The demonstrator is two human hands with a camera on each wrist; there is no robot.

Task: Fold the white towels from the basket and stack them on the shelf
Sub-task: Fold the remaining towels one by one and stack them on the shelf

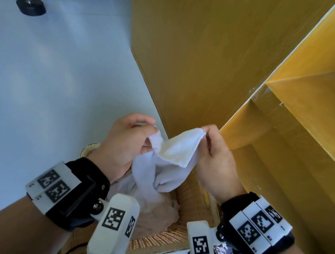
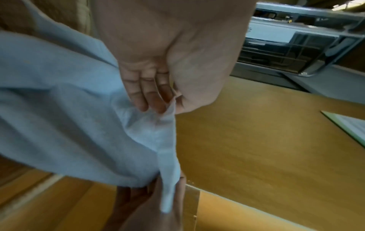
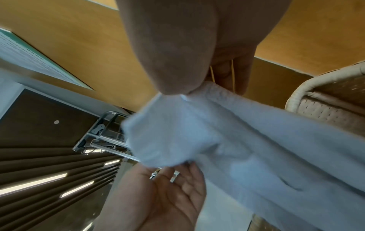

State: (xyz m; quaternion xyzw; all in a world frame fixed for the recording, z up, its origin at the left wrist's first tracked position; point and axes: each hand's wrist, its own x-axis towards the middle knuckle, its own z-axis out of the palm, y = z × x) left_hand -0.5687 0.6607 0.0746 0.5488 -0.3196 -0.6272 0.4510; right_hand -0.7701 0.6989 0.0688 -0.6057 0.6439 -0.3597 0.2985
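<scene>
Head view, near to far. At 6 o'clock, the wicker basket (image 1: 188,193) sits on the floor with more pale cloth heaped inside.

Just above it, a white towel (image 1: 172,154) hangs between both hands, its lower part trailing into the basket.

Left hand (image 1: 125,143), at 9 o'clock of the towel: thumb and fingers are curled onto a bunched edge. In the left wrist view the fingertips (image 2: 146,100) press cloth against the thumb.

Right hand (image 1: 217,159), at 3 o'clock: thumb and forefinger pinch one hemmed corner, the other fingers loosely bent. The right wrist view confirms the pinch at the hem.

Beyond, from 12 to 3 o'clock, stands the wooden shelf (image 1: 300,112); no folded towels show on the part in view.

Handling judgement: the towel is light, soft and limp, with no stiffness to hold a shape. It sags and twists between the grips. It is not slippery; terry pile grips well. Best hold is at two adjacent corners along one hem, so it hangs flat. The left grip appears to be mid-edge, not at a corner, so it likely needs sliding outward.
</scene>
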